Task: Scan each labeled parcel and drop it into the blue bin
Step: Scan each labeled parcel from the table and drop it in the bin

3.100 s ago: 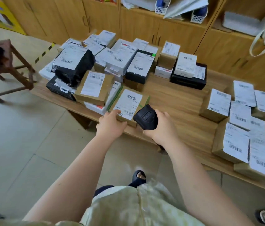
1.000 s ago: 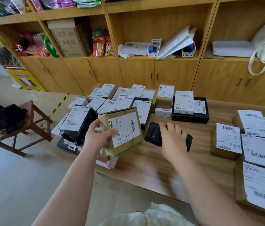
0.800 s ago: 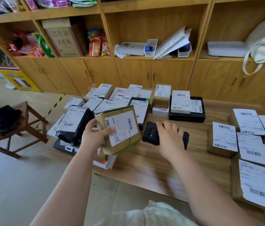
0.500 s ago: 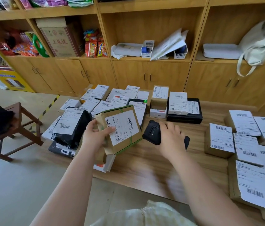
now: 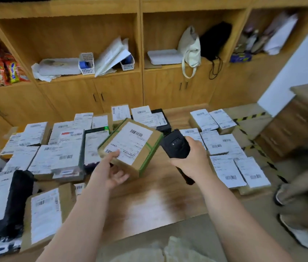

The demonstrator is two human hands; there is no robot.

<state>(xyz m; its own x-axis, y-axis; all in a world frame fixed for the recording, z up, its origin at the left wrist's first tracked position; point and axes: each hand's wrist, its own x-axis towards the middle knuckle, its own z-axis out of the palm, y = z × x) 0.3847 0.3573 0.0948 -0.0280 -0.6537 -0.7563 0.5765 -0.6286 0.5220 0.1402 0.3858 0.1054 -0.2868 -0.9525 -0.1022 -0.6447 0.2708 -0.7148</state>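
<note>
While the left hand [image 5: 114,172] pinches a box [image 5: 136,148], thumb on its label, the right hand [image 5: 192,159] grips the scanner [image 5: 175,146] just beside it. Scanning seems underway; many parcels [image 5: 60,154] lie beyond both hands' fingers, unscanned I judge, and no bin shows.

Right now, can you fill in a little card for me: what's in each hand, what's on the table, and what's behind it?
Left hand: holds a brown cardboard box with green tape, white label facing up, held above the table.
Right hand: grips a black handheld scanner, close beside the box's right edge.
Table: wooden table, with many labeled parcels along its left, back and right.
Behind: wooden shelf unit with baskets, papers and bags.
</note>
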